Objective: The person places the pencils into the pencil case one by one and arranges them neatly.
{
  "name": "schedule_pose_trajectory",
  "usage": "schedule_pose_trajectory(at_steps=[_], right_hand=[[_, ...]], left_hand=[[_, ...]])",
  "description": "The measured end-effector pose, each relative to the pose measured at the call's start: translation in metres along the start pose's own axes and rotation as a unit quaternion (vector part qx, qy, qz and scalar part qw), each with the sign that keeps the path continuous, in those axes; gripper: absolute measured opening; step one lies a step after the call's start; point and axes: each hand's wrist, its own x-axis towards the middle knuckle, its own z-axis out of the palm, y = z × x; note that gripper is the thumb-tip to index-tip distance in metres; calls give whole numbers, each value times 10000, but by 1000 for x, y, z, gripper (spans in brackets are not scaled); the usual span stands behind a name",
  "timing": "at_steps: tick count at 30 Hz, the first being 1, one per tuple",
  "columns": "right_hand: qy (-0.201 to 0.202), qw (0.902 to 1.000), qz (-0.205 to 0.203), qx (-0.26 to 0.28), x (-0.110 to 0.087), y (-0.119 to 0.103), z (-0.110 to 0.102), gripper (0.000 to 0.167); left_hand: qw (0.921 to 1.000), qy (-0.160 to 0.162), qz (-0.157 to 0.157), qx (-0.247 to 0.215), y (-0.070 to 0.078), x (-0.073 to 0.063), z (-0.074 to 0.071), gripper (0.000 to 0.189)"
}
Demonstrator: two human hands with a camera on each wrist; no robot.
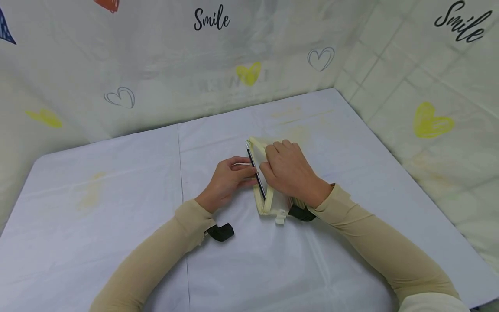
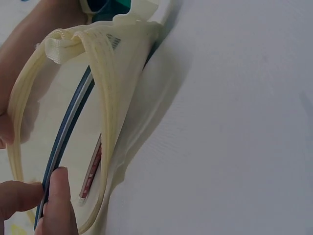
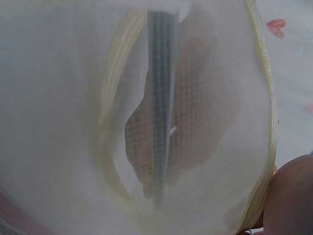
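A cream-edged, see-through mesh pouch [image 1: 270, 200] stands with its zipped mouth spread apart. My left hand [image 1: 228, 178] pinches a slim dark blue pencil [image 2: 68, 122] with a pale stripe between thumb and fingers, at the mouth. Its far part reaches inside the pouch. Curled over the pouch's upper edge, my right hand [image 1: 288, 169] grips the zip band [image 3: 269, 98]; its fingertips are partly hidden. A red patterned pencil [image 2: 91, 171] lies inside, visible in the left wrist view. Through the mesh, the right wrist view shows the pencil and left hand blurred.
A white-covered table [image 1: 117, 208] with a seam stretches around the hands. White patterned curtains [image 1: 163, 56] hang behind it and on the right. A small white tag [image 1: 280, 217] sticks out from the pouch's near edge. Dark straps [image 1: 220, 232] hang at the wrists.
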Motion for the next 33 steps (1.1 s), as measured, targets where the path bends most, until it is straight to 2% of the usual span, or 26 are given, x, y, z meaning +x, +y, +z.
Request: schedule_pose_trajectory(at_steps=[9, 13, 17, 20, 23, 29, 33], right_hand=[[-20, 10000, -73, -30, 0, 0, 3, 26], [-7, 9999, -152, 1, 2, -1, 5, 26], [-47, 9999, -148, 33, 5, 1, 8, 25], [-127, 9999, -101, 57, 7, 5, 11, 25], [-216, 9996, -73, 149, 7, 10, 15, 25], [-598, 9975, 173, 344, -3, 19, 18, 29], [-981, 9931, 340, 541, -8, 22, 17, 37]], left_hand=[[9996, -31, -80, 268, 1, 0, 7, 38], [9997, -23, -34, 245, 0, -2, 4, 39], [9994, 97, 6, 335, 2, -5, -6, 41], [9981, 308, 54, 527, 5, -12, -23, 40], [9953, 530, 112, 804, 8, -22, -45, 40], [9857, 767, 24, 1498, 13, -54, -97, 45], [9776, 1049, 0, 1827, 20, -80, -132, 54]])
